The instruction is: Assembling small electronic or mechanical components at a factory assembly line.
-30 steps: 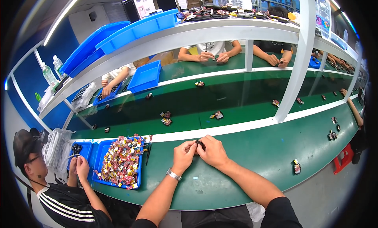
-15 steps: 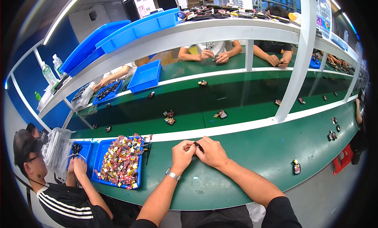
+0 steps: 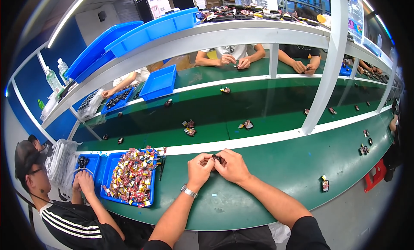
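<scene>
Over the green bench (image 3: 267, 172) my two hands meet, pinching a small black part (image 3: 216, 157) between their fingertips. My left hand (image 3: 200, 169) wears a metal watch at the wrist and grips the part from the left. From the right, my right hand (image 3: 232, 165) curls round it, with its thumb against the part. Fingers cover most of the piece, so its exact kind cannot be made out. Left of my hands, a blue tray (image 3: 152, 197) is heaped with small pieces in dark red, yellow and white. A thin dark tool (image 3: 162, 164) lies along its right side.
One small piece (image 3: 324, 183) lies to my right, several more (image 3: 365, 149) beyond. A white rail (image 3: 258, 136) and slanted post (image 3: 323, 73) divide the bench from a green belt (image 3: 207, 114) carrying scattered pieces. A co-worker (image 3: 71, 211) sits close on my left; others work opposite.
The pieces on the green belt beyond the rail have shifted slightly to the right. My fingers have adjusted a little around the black part; my arms stay nearly still.
</scene>
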Demonstrator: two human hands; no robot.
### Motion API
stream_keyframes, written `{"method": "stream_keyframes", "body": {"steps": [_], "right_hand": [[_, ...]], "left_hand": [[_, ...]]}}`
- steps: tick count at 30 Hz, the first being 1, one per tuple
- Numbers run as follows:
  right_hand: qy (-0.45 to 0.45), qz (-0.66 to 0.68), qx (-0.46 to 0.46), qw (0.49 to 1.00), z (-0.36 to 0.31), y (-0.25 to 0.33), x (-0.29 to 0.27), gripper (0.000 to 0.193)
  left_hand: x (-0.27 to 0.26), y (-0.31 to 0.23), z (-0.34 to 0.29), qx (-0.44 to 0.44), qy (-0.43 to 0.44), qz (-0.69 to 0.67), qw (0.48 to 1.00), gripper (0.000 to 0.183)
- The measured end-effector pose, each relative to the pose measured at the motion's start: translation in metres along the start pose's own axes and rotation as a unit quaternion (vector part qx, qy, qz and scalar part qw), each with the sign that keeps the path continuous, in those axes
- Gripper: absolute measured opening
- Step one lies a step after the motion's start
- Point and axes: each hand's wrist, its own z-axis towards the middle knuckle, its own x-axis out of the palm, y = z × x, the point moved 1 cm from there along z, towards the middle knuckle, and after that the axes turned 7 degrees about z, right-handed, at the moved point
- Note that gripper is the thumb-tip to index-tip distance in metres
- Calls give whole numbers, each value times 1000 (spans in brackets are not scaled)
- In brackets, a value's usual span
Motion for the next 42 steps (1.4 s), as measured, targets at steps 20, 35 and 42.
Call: {"method": "stream_keyframes", "body": {"steps": [20, 35, 42], "right_hand": [[-3, -15, 19, 1000, -2, 2, 3, 15], [-216, -189, 153, 946, 76, -123, -145, 21], [-203, -494, 32, 845, 82, -138, -171, 25]], "left_hand": [[2, 6, -1, 7, -6, -66, 998, 15], [-1, 3, 6, 4, 20, -32, 999, 26], [-6, 11, 6, 1, 14, -20, 1000, 23]]}}
